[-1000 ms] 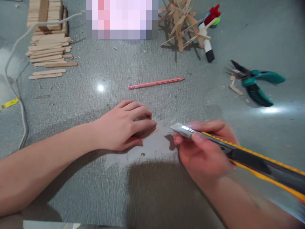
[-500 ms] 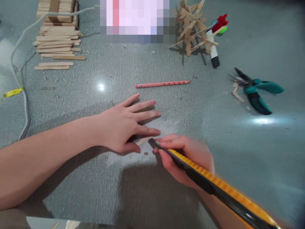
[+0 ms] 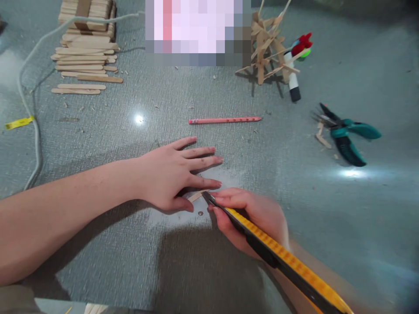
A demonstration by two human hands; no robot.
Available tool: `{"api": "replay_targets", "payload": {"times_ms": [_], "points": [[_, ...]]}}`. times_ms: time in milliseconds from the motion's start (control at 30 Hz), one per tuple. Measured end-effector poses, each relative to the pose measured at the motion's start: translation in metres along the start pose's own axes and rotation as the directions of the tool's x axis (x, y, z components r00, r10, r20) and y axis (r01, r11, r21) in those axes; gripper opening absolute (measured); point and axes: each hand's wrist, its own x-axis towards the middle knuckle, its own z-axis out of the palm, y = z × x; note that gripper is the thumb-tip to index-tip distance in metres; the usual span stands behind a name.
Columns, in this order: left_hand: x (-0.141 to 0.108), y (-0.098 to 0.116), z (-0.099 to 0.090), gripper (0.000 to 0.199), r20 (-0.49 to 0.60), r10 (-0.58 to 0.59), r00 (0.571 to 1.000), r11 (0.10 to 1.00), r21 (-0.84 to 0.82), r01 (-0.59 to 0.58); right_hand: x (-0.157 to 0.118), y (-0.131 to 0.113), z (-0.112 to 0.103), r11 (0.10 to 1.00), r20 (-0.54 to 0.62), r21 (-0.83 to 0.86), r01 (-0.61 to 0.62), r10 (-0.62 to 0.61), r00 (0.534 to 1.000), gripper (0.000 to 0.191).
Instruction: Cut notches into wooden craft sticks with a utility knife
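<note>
My left hand (image 3: 170, 174) lies flat on the grey table with its fingers spread. Between its thumb and index finger a thin wooden stick (image 3: 196, 196) shows on a pale patch of the surface; the rest of the stick is hidden under the hand. My right hand (image 3: 253, 218) is closed around the front of a yellow and black utility knife (image 3: 278, 248). The knife's blade tip touches or nearly touches the stick's right end. A small round spot (image 3: 200, 213) is just below the blade.
Beyond my hands lies a pink pencil (image 3: 225, 120). Wooden sticks (image 3: 81, 56) and a white cable (image 3: 36, 144) are at left. A stick structure (image 3: 265, 48) and white marker (image 3: 293, 83) stand back right, with teal pliers (image 3: 343, 133) further right.
The knife and my right hand have shifted slightly left, and the knife's rear end has swung left. The objects at the back sit slightly lower in view. My left hand stays flat beside the stick.
</note>
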Motion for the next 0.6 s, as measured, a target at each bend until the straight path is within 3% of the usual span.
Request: {"api": "replay_targets", "payload": {"times_ms": [600], "points": [[0.0021, 0.0012, -0.0041, 0.063, 0.085, -0.084, 0.993, 0.996, -0.03, 0.087, 0.0002, -0.0065, -0.0013, 0.999, 0.093, 0.035, -0.018, 0.015, 0.996, 0.025]]}}
